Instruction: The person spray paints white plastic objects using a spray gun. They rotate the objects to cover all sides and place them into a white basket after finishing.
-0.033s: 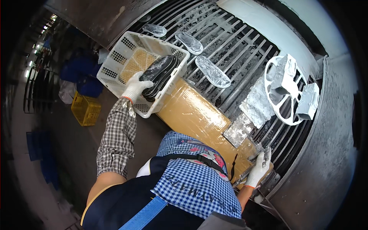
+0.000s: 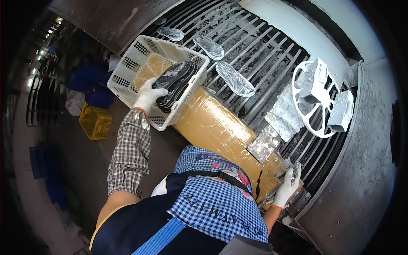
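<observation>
— White plastic, that basket (image 2: 127,72) at ten o'clock?

— Yes, a latticed white basket, tilted on the end of a long block wrapped in tan tape (image 2: 212,123). Inside lies a stack of black shoe soles (image 2: 176,83), leaning against the near wall, with a tan lining showing beneath them.

— And the left hand (image 2: 148,97)?

— Gloved in white, fingers closed on the stack of soles at the basket's near rim.

— The right hand (image 2: 289,187)?

— Down at four o'clock, gloved too, closed around a thin grey metal tool (image 2: 280,182) at the far end of the wrapped block.

— Anything on the grate (image 2: 263,46)?

— Three clear, sole-shaped pieces (image 2: 234,79) lie on the dark metal bars around twelve o'clock, well apart from the basket's contents. At two o'clock a white wheel-like rack (image 2: 316,127) holds grey metal blocks (image 2: 312,85).

— Other containers?

— A yellow crate (image 2: 95,123) on the floor at nine o'clock; I cannot tell what it holds.
</observation>
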`<state>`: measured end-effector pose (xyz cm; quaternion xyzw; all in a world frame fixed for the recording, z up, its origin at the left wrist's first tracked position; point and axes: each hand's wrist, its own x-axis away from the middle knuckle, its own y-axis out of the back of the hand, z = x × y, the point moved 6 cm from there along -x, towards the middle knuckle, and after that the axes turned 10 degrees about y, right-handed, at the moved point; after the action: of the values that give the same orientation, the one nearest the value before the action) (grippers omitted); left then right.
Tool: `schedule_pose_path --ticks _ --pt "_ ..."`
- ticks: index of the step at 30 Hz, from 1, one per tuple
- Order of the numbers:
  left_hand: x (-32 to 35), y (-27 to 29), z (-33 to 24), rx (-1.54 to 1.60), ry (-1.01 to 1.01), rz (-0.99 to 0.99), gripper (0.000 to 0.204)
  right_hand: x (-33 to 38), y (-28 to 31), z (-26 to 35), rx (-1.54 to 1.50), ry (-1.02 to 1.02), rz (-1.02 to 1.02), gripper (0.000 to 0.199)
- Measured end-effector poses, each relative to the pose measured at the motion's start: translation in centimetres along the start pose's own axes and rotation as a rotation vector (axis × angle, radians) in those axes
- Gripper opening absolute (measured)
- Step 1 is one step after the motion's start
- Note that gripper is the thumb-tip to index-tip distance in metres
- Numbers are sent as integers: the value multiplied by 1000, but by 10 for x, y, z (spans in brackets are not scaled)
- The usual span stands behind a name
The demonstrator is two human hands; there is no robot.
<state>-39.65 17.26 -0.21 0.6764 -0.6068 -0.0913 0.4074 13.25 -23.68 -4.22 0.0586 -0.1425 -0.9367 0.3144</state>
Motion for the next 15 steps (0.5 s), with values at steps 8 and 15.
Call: schedule_pose_path --ticks 8,15 --pt "39 30 -29 675 43 16 60 3 20 -14 -79 -22 -19 55" --pt "103 37 -87 978 -370 -47 47 7 24 -16 -161 29 -104 53"
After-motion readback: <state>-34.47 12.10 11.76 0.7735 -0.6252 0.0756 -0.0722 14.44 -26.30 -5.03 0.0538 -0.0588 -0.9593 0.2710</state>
